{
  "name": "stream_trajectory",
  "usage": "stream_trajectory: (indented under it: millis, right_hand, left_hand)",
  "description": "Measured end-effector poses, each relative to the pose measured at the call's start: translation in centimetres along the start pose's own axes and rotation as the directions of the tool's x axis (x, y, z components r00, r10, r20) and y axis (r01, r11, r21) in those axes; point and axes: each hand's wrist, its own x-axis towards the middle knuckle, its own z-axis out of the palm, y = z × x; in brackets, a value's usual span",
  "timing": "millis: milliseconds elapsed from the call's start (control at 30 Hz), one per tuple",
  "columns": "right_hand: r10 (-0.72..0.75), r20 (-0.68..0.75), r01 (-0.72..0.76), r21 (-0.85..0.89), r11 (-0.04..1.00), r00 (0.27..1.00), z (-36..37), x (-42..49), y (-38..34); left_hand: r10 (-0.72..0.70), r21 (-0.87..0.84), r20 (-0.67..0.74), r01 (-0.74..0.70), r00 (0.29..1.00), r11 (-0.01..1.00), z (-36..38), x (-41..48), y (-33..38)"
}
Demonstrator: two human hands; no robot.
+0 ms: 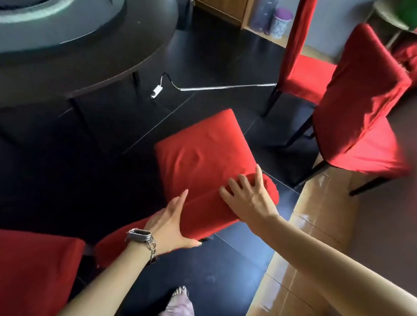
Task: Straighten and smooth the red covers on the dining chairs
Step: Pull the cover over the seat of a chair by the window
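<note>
Both our hands lie flat on the nearest chair's red cover (201, 162): left hand (170, 228) at its end, right hand (247, 198) on top, grip released. We count four red-covered chairs (359, 99) by the round surface (128, 37).

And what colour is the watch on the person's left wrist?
Silver, with a dark face; the watch shows best in the head view.
</note>
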Motion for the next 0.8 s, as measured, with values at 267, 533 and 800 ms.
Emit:
stream_trajectory:
  millis: [267,533,800]
  right_hand:
    - [-0.065,-0.166,0.064,-0.009,0.998,0.984,-0.7,0.3,-0.4]
    - [-0.124,-0.270,0.139,0.036,0.990,0.955,2.4,-1.5,6.1]
    - [-0.023,-0.038,0.025,0.068,0.997,0.999,4.9,-3.6,11.5]
  left_hand:
    - [0.062,0.025,-0.140,-0.059,0.988,0.998,1.2,-0.7,-2.0]
    - [0.158,0.012,-0.221,-0.159,0.962,0.987,2.0,1.9,3.2]
    - [0.059,0.075,-0.192,-0.045,0.980,0.996,3.4,6.0,12.4]
